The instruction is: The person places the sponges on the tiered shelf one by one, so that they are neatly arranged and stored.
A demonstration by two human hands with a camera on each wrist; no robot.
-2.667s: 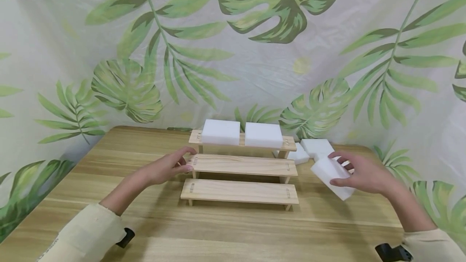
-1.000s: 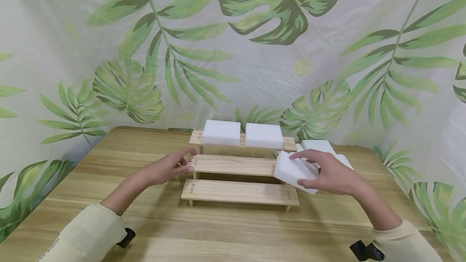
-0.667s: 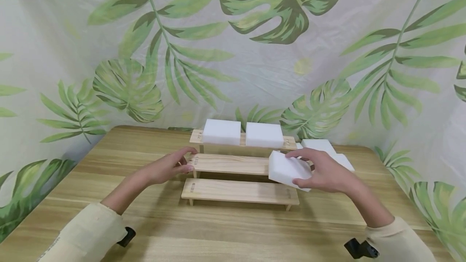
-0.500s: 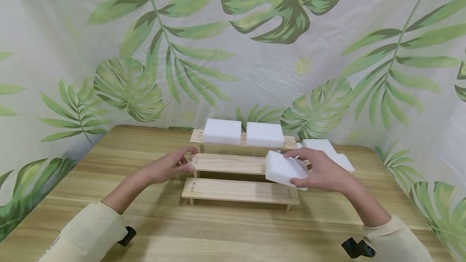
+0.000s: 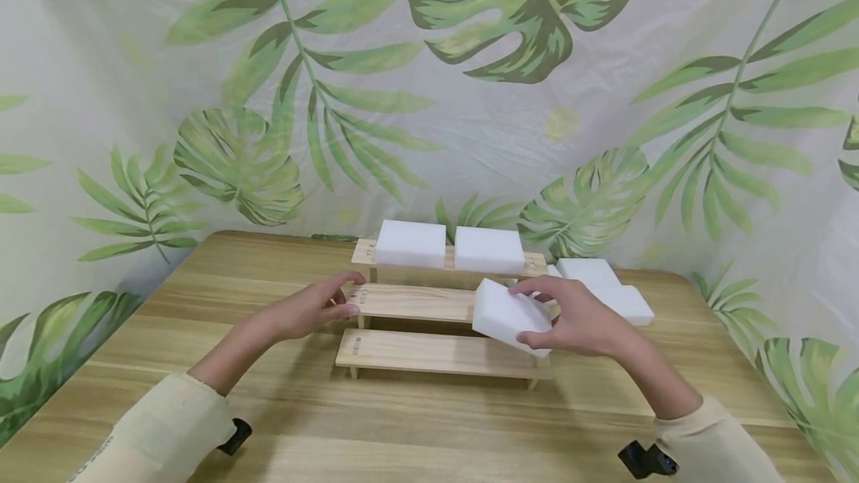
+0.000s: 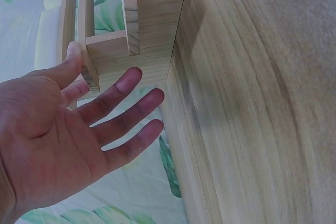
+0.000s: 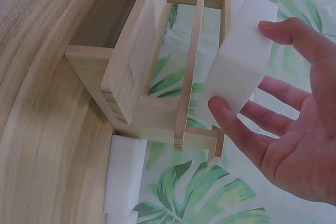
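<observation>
A three-tier wooden stand point(image 5: 409, 300) stands on the table. My left hand point(image 5: 312, 309) holds the left end of its middle tier, thumb and index finger at the board's edges; in the left wrist view the other fingers point(image 6: 123, 116) stretch out free. My right hand point(image 5: 573, 315) pinches a white foam block point(image 5: 508, 317) between thumb and fingers, tilted over the right part of the middle tier. In the right wrist view this foam block point(image 7: 239, 59) overlaps the upper tiers. Two similar white blocks point(image 5: 411, 243) sit side by side on the top tier.
Several more white foam blocks point(image 5: 627, 304) lie on the wood-grain table point(image 5: 376, 431), right of the stand and partly hidden by my right hand. A leaf-print cloth point(image 5: 470, 147) hangs behind the table.
My right hand has carried the foam block left, from beside the stand to over the middle tier's right part. My left hand stays at the tier's left end.
</observation>
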